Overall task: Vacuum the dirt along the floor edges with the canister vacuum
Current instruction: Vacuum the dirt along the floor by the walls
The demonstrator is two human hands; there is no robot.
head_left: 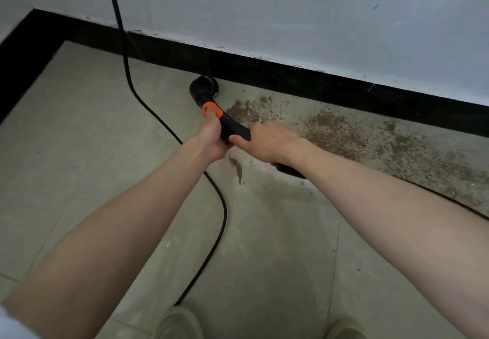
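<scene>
At the floor edge: a round brush head (205, 89) sits on the tiles, touching or just short of the black skirting board (291, 79); which of the two cannot be told.
Vacuum wand: a black wand (232, 129) with an orange collar (211, 109) runs from the brush head back to both hands, tilted low over the floor.
Left hand: the left hand (211, 137) is curled round the wand just behind the orange collar, gripping it.
Right hand: the right hand (267, 140) wraps the wand further back, thumb lying along its near side; the fingers on the far side are hidden.
Hose: a dark piece of hose (288, 169) shows under the right wrist and trails off to the right along the floor.
Dirt: brown dirt (330, 134) lies scattered in a band along the skirting board, to the right of the brush head and apart from it; a small streak (236, 168) lies below the hands.
Cord: a black cord (211, 193) hangs down the white wall (291, 7), crosses the tiles left of the hands and curves back towards the feet.
Floor: grey-beige tiles (92, 126), with a faint damp-looking patch near the streak.
Footwear: two pale shoe tips (177, 322) at the bottom edge.
</scene>
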